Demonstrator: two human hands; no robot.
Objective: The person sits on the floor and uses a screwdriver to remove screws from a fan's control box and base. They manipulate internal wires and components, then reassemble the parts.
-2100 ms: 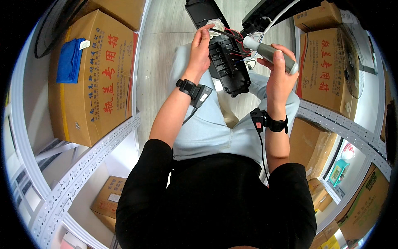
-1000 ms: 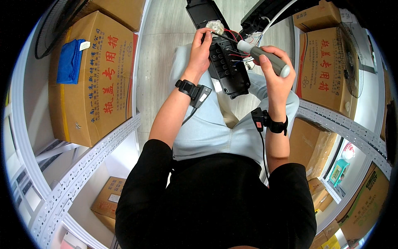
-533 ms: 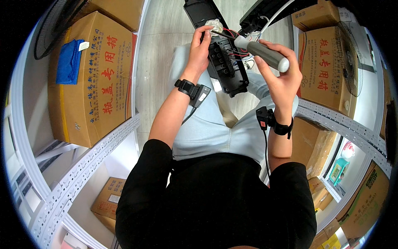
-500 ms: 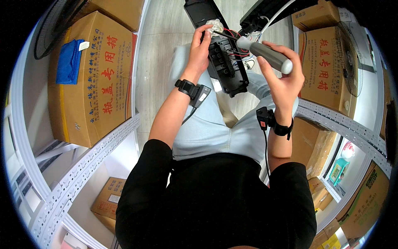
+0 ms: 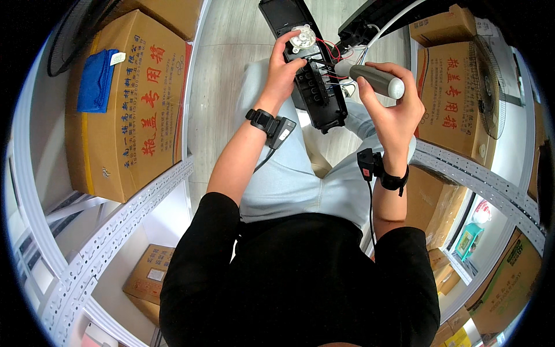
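A long black plastic housing [image 5: 328,113] with open compartments lies at a slant above my knees, wires running from its right side. On its upper part sits a clear round plastic piece [image 5: 304,38]. My left hand [image 5: 282,70] is closed on the housing's left edge, index finger on the clear piece and thumb just below it. In my right hand [image 5: 399,95] is a screwdriver [image 5: 377,80] with a thick grey handle and a pale end. Its dark shaft points left to the housing beside my left thumb; the exact tip contact is too small to tell.
Red and white wires [image 5: 341,53] and a white cable [image 5: 396,18] lead to a black part [image 5: 361,29] at upper right. Shelves with cardboard boxes [image 5: 124,110] flank me on both sides. A blue cloth [image 5: 97,81] hangs on the left box; a caged fan [image 5: 488,87] stands at right.
The screwdriver's shaft has shifted down from the clear piece toward the housing below it. My left thumb has moved down and right, and the clear piece is more exposed.
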